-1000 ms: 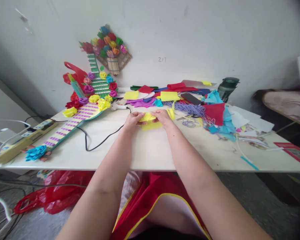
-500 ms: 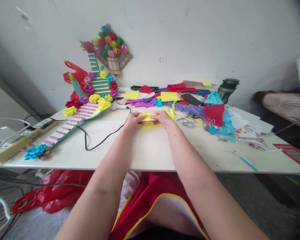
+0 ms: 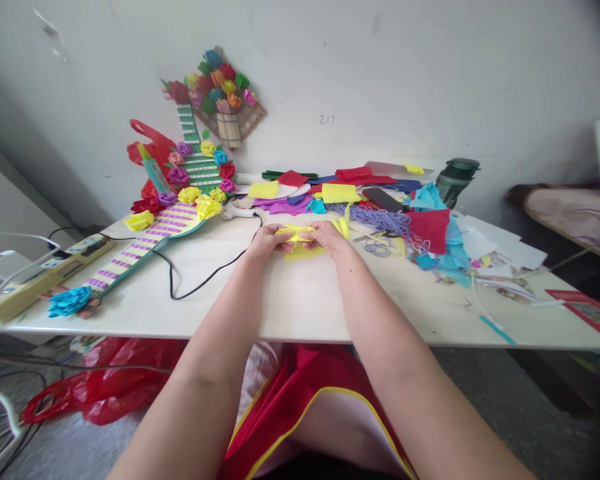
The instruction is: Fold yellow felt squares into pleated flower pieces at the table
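Observation:
Over the middle of the table, my left hand (image 3: 270, 241) and my right hand (image 3: 329, 237) pinch a piece of yellow crepe paper (image 3: 296, 233) between them. The paper is bunched and folded, and the fingers cover part of it. Beneath the hands a flat yellow sheet (image 3: 303, 253) lies on the table. Just beyond my right hand is a loose yellow strip (image 3: 343, 228). To the left of my left hand lies a white glue gun (image 3: 237, 211) with a black cord.
A flower-decorated guitar-shaped craft (image 3: 145, 250) and a power strip (image 3: 45, 280) occupy the left side. Stacked coloured paper (image 3: 280, 200), purple string (image 3: 375, 219), a phone (image 3: 381, 199) and a dark green bottle (image 3: 455, 181) line the back and right. The white table's (image 3: 300, 313) front edge is near me.
My fingers have shifted slightly on the yellow crepe paper. Both hands stay in nearly the same place, and the other things have not moved.

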`<state>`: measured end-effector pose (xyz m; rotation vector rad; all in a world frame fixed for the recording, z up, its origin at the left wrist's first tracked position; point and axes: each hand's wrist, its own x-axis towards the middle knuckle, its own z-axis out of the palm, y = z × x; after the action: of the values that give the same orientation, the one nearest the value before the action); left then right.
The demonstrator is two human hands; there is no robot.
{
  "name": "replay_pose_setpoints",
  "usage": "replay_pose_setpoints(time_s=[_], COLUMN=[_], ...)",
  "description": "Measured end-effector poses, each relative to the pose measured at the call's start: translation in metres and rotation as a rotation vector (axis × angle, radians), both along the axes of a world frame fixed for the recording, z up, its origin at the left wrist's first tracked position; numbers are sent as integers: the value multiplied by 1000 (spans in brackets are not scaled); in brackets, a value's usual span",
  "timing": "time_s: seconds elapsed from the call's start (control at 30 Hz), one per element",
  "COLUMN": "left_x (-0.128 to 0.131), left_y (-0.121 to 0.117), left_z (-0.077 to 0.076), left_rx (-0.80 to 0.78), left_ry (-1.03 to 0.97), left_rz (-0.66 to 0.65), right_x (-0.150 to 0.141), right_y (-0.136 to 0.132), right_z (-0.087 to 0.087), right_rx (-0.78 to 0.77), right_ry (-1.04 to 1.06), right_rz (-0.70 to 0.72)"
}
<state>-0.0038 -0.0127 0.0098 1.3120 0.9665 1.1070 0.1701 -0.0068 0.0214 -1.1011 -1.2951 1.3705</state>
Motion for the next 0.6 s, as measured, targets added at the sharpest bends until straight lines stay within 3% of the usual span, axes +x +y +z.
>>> replay_pose_setpoints(time_s=[0.23, 0.6], left_x=[-3, -2], left_y=[1, 2], left_z=[-2, -2], left_rx=[-13, -1], left_ry=[-59, -78], left_rz=[-57, -45], right_x=[1, 0], right_y=[2, -1], right_z=[-2, 1], right_rx=[7, 14], right_ry=[32, 46], right_rz=[3, -4])
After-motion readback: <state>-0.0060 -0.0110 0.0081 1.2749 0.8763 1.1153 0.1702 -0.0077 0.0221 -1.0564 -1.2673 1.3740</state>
